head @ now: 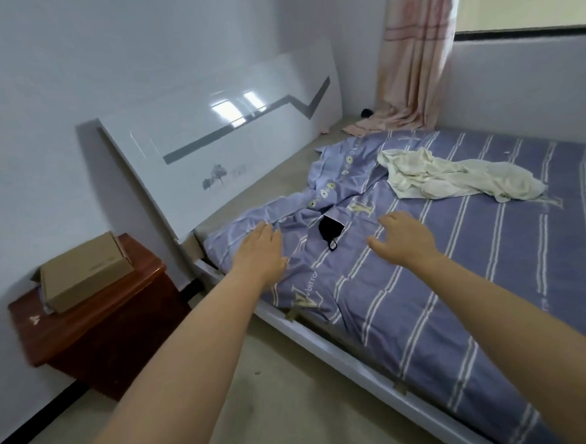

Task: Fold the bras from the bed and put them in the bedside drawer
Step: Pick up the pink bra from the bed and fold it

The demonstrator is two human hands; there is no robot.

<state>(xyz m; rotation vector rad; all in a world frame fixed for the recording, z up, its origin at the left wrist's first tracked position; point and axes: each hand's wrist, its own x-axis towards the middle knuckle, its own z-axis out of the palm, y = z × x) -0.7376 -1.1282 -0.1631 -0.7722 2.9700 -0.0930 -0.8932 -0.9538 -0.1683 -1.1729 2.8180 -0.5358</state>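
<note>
A small black bra (329,231) lies on the purple striped bed sheet (457,281), partly tucked under a fold of the sheet near the head of the bed. My left hand (261,252) reaches out flat over the sheet to the left of it, fingers apart, holding nothing. To the right of the black bra my right hand (404,238) hovers with fingers spread and empty. The reddish-brown bedside cabinet (96,320) stands left of the bed; its drawer front cannot be seen from here.
A cardboard box (83,271) sits on top of the cabinet. A crumpled cream-white cloth (452,176) lies farther back on the bed. The white headboard (220,147) leans against the wall, and a pink curtain (408,56) hangs in the corner.
</note>
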